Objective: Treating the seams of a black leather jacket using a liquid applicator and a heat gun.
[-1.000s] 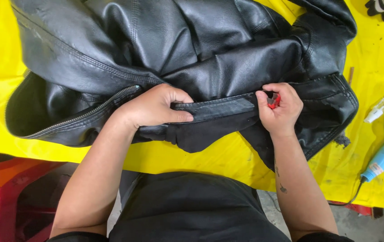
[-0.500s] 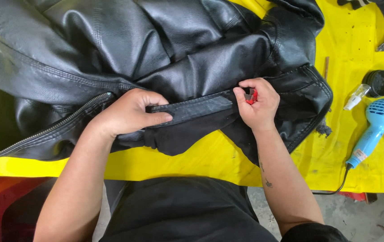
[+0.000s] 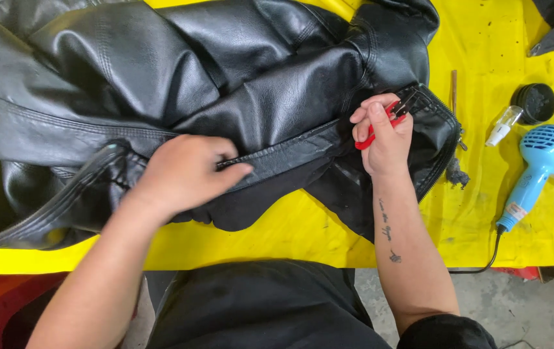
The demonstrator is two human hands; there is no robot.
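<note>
Black leather jacket (image 3: 238,97) spread on yellow table (image 3: 484,213). Left hand (image 3: 183,174) pressed flat on jacket's hem, fingers together. Right hand (image 3: 383,136) at jacket's zipper edge, fingers clamped on red snips (image 3: 380,126). Blue hair dryer (image 3: 542,165) right of jacket.

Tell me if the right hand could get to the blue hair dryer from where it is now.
Probably yes: the right hand holds a red tool, but only bare yellow table cover lies between it and the blue hair dryer.

right hand (image 3: 383,139) with red snips (image 3: 380,126) now farther right along the jacket (image 3: 180,84) hem, seemingly.
</note>
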